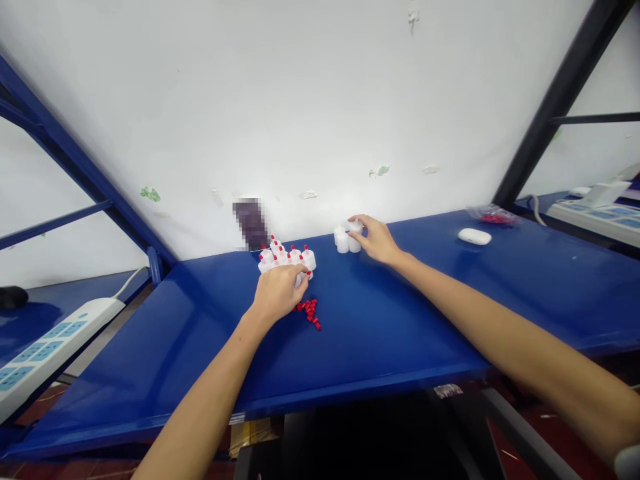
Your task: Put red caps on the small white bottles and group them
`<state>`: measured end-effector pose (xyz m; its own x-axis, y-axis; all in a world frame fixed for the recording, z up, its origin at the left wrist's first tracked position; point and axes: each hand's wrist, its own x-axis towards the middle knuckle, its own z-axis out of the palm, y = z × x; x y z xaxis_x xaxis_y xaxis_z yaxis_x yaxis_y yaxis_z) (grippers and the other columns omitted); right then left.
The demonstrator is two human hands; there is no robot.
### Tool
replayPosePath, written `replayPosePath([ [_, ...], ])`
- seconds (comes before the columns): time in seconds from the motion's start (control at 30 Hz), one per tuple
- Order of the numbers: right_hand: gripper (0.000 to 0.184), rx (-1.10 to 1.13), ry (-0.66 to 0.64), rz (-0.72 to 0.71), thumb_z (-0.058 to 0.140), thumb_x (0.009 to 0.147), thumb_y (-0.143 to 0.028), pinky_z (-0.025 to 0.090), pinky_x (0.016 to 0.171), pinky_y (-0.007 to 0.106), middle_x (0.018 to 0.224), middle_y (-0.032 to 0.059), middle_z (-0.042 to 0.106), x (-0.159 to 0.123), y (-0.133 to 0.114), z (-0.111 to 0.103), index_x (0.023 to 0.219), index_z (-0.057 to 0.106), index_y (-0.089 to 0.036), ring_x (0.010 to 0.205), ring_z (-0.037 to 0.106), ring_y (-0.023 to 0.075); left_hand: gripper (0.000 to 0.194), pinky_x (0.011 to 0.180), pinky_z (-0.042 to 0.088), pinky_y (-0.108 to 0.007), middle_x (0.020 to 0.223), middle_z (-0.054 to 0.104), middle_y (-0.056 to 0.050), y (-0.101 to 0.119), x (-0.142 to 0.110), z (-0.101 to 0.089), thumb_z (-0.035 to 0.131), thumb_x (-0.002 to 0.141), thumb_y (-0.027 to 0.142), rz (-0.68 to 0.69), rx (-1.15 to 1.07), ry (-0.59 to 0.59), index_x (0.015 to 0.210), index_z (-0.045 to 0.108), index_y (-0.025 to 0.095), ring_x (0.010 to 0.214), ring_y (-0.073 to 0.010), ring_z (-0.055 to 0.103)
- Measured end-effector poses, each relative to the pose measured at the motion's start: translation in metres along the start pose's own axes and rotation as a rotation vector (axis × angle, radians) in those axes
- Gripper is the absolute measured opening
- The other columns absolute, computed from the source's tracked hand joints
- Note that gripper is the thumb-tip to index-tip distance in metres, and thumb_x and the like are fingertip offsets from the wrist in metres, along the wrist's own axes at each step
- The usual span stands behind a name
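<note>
My left hand (277, 291) is closed at the front right of a cluster of small white bottles (309, 257) with red tips. Its thumb and fingers pinch a bottle (300, 277) whose red cap shows by the fingertips. Just in front of that hand, loose red caps (311, 309) lie in a small heap, partly covered by the hand. Farther right, my right hand (379, 240) has its thumb and fingers around a white bottle (355, 227). Other white bottles (342, 241) stand beside it near the wall, and no red tips are visible on them.
The blue table (380, 320) runs along a white wall. A white rounded case (475, 236) and a clear bag with red pieces (493, 215) lie to the right. A pixelated dark object (251, 223) leans at the wall. At left is a power strip (55, 347).
</note>
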<state>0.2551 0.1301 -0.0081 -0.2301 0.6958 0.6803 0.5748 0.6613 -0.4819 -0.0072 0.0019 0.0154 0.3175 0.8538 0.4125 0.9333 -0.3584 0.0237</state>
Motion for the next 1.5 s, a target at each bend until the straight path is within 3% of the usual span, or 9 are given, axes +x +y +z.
replayPosePath([
  [0.57,0.033,0.063,0.017,0.076,0.060,0.082,-0.030,0.050,0.086,0.041,0.107,0.0088,0.068,0.0016,0.0056,0.0024,0.112,0.064,-0.018,0.088,0.063,0.0240,0.022,0.056,0.034,-0.025,0.065,0.067,0.001,0.0014,-0.0003,0.0013,0.053,0.088,0.032,0.001,-0.112,-0.003,0.097,0.072,0.024,0.059,-0.0151,0.061],
  [0.77,0.033,0.063,-0.022,0.047,0.060,0.082,-0.031,0.051,0.086,0.041,0.107,0.0093,0.068,0.0029,0.0065,0.0037,0.112,0.064,-0.018,0.089,0.062,0.0238,0.023,0.058,0.035,-0.025,0.064,0.066,0.001,0.0015,0.0010,0.0007,0.053,0.088,0.034,-0.066,-0.167,0.000,0.097,0.072,0.023,0.060,-0.0151,0.060],
  [1.0,0.035,0.054,-0.021,0.147,0.063,0.079,-0.034,0.051,0.077,0.038,0.097,0.0060,0.069,0.0031,-0.0017,-0.0027,0.110,0.065,-0.019,0.072,0.060,0.0193,0.024,0.057,0.034,-0.025,0.062,0.064,0.001,0.0007,0.0005,0.0011,0.053,0.088,0.034,-0.066,-0.165,0.007,0.097,0.072,0.023,0.059,-0.0149,0.059],
  [1.5,0.033,0.025,-0.025,0.014,0.060,0.083,-0.034,0.050,0.079,0.037,0.107,0.0083,0.068,0.0002,0.0054,0.0000,0.112,0.064,-0.019,0.084,0.061,0.0220,0.023,0.057,0.035,-0.025,0.064,0.066,0.000,0.0013,-0.0002,0.0004,0.054,0.088,0.032,-0.042,-0.162,0.016,0.099,0.072,0.023,0.062,-0.0164,0.061],
])
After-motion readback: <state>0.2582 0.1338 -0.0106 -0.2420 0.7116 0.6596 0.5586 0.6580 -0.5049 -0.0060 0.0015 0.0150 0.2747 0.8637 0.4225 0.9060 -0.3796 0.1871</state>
